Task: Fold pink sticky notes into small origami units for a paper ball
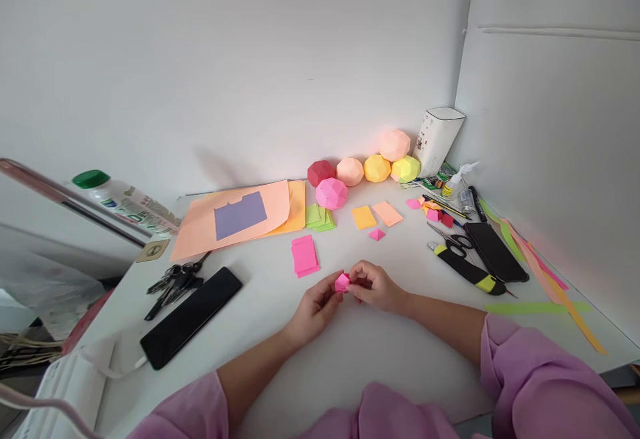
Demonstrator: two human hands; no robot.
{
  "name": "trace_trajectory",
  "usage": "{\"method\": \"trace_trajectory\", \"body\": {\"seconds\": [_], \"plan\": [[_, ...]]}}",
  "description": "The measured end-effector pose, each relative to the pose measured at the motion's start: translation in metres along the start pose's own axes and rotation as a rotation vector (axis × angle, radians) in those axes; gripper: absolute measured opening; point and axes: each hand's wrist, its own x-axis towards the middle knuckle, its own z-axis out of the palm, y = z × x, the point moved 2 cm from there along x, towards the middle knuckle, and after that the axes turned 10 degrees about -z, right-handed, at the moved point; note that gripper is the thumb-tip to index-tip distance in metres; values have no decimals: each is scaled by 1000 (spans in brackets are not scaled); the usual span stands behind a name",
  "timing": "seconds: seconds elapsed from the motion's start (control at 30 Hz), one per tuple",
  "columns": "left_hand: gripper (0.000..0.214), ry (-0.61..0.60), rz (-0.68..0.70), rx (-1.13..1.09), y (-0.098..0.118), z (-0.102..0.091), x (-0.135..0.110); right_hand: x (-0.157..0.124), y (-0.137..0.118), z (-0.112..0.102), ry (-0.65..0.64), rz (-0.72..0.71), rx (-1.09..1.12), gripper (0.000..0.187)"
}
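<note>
Grip: we have the left hand (316,307) and the right hand (375,287) pinched thumb to finger, both clamped on the pink paper piece (342,283).
Pink paper piece: located between our fingertips, above the middle of the tabletop (345,365); whether it touches the surface we cannot tell.
Step in hand: we judge this to be shaping the small folds; the individual creases are too small to read.
Left-hand pinch: we should steady the piece by its edge, lightly enough not to dent the paper.
Right-hand pinch: we should align edges and corners first, then press each crease from one end to the other.
Forearms: we would do well to rest them on the tabletop, so that only the fingertips work.
Pink stack (305,256): lies beyond our left hand, its sheets slightly out of line.
Black-and-green cutter (465,269): lies well to the right of our right hand; we should reach around it with care.
Loose pink piece (377,234): rests beyond our right hand, possibly useful for comparing shape.
Orange sheets (364,217): lie just past that piece.
Faceted paper balls (332,193): stand grouped near the wall (280,79), one resting on others.
</note>
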Motion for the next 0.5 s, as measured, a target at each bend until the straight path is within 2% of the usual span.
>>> {"method": "trace_trajectory", "body": {"seconds": [0.13,0.23,0.33,0.43,0.5], "plan": [[49,27,-24,-67,-4,-2,1,1,-1,0,-4,8,-17,28],[51,22,-3,-64,-5,-2,0,3,-3,2,-70,3,-146,17],[50,21,38,-13,-4,-1,-1,3,-5,5,-72,-39,-231,6],[47,28,81,65,-4,1,-1,3,-4,6,-68,-72,-264,1],[45,28,110,114,-4,2,-1,2,-2,7,-70,-93,-282,5]]}}
